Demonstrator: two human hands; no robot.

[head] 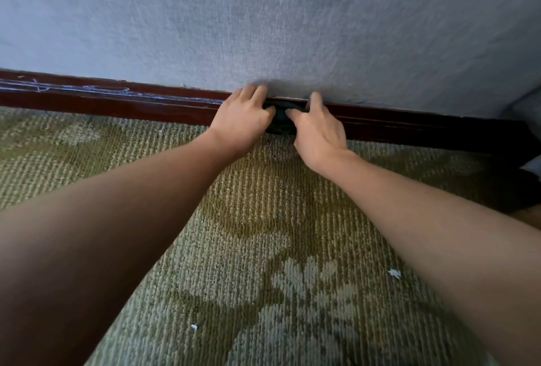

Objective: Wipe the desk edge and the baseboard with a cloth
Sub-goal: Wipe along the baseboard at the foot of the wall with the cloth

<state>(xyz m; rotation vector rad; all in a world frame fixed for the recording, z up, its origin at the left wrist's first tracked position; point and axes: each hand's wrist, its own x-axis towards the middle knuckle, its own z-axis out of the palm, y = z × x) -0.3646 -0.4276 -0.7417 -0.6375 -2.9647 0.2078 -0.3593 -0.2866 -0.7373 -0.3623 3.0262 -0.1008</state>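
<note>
— Where's the cloth [280, 119]?
— Frame centre, pressed on the dark baseboard [117, 102]; my left hand [243, 122] and right hand [317, 128] both grasp it.
— Risk?
— It's bunched small; I could skip that dusty streak at left.

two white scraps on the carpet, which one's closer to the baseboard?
The larger scrap, on the right beside the right forearm. The smaller scrap lies lower left, farther from the dark baseboard.
</note>
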